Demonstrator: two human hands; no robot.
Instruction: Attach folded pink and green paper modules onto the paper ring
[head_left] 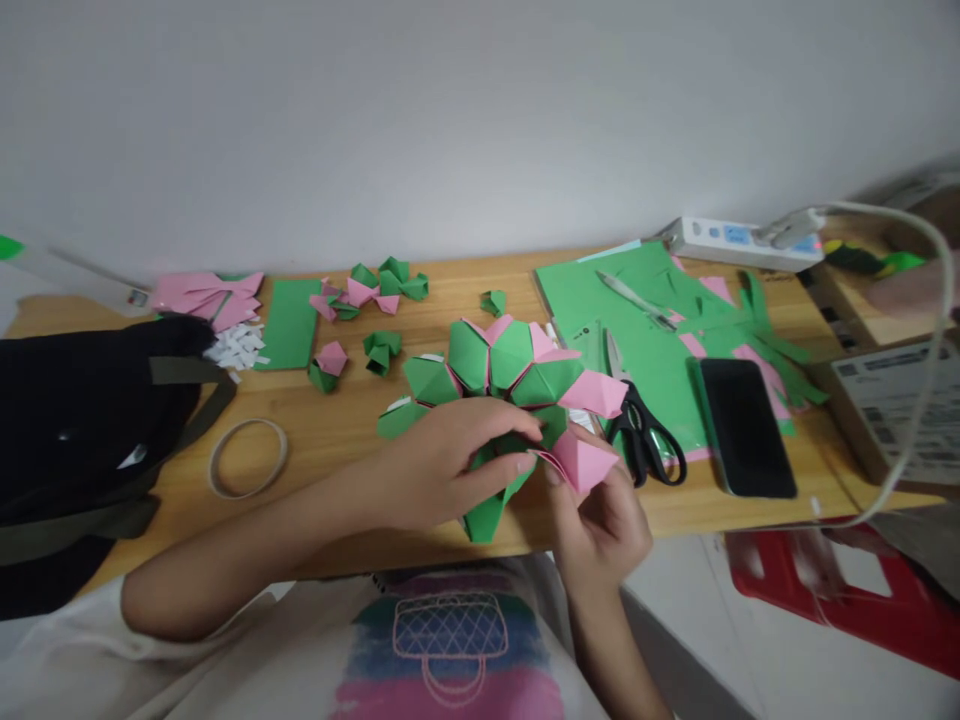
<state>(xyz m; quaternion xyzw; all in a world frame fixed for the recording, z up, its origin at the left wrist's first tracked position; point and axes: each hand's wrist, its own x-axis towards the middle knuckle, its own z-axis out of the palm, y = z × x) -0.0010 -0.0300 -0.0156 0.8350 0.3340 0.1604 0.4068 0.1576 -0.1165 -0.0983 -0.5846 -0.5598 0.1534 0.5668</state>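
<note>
- The left hand (442,465) pinches, with thumb and fingers, a paper edge at the near side of the green-and-pink flower-shaped folded-paper model (510,355).
- The right hand (607,525) pinches the pink pointed paper piece (589,462) there.
- The model is at the middle of the brown wooden table (450,290), beside the black-handled metal scissors (641,430).

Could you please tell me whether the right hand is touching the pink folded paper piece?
Touching: the head view shows the right hand holding the pink folded paper piece, its thumb pressed against the near edge.
</note>
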